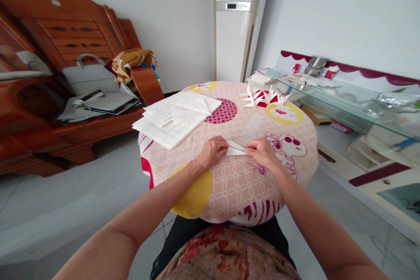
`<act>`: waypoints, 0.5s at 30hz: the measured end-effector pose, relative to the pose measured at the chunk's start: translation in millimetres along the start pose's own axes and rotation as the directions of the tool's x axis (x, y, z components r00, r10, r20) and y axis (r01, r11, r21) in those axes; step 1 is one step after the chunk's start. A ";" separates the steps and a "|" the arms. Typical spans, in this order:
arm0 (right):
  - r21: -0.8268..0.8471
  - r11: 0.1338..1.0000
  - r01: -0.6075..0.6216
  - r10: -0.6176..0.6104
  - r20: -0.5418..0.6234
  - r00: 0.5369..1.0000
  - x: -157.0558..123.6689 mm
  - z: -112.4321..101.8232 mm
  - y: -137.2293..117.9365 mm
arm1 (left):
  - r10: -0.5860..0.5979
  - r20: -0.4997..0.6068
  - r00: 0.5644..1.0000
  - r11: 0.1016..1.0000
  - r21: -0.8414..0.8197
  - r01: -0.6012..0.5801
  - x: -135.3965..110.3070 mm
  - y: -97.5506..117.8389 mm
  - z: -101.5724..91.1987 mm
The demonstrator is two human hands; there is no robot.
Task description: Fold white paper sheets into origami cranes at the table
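A small folded piece of white paper (235, 148) lies on the round table (229, 183), which is covered by a pink patterned cloth. My left hand (212, 152) pinches the paper's left end with curled fingers. My right hand (262, 153) pinches its right end, pressing it against the cloth. A stack of printed white sheets (175, 118) lies on the table's left side. Several folded white paper cranes (262, 97) sit at the far edge.
A wooden bench (65, 78) at the left holds a grey bag, papers and a patterned cloth. A tall white air conditioner (234, 22) stands at the back wall. A glass-topped shelf (348, 96) with cups and clutter runs along the right.
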State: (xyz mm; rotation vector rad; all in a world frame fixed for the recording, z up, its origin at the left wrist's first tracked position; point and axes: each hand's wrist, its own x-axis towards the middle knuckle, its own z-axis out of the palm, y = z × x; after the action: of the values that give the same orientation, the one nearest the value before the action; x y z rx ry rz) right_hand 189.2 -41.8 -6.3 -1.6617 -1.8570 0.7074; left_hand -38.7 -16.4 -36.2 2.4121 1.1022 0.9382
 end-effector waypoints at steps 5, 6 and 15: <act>0.037 0.999 -0.009 0.012 -0.076 0.997 -0.2 1.1 2.9 | -0.001 0.037 0.999 0.999 -0.039 0.002 0.4 -1.5 0.5; 0.067 0.998 -0.022 0.027 -0.069 0.997 -0.5 1.1 4.7 | 0.005 0.052 0.999 1.000 -0.031 -0.003 0.6 -1.8 -0.1; 0.285 0.958 -0.043 0.056 -0.039 0.998 -2.8 0.7 13.7 | 0.144 0.202 0.969 0.982 0.092 -0.165 0.2 1.1 -5.6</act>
State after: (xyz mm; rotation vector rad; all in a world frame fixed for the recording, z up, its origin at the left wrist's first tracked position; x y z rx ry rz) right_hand 198.7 -43.2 -16.5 -1.5285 -1.6004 0.9025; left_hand -41.8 -16.8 -31.4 2.6445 0.9273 0.6840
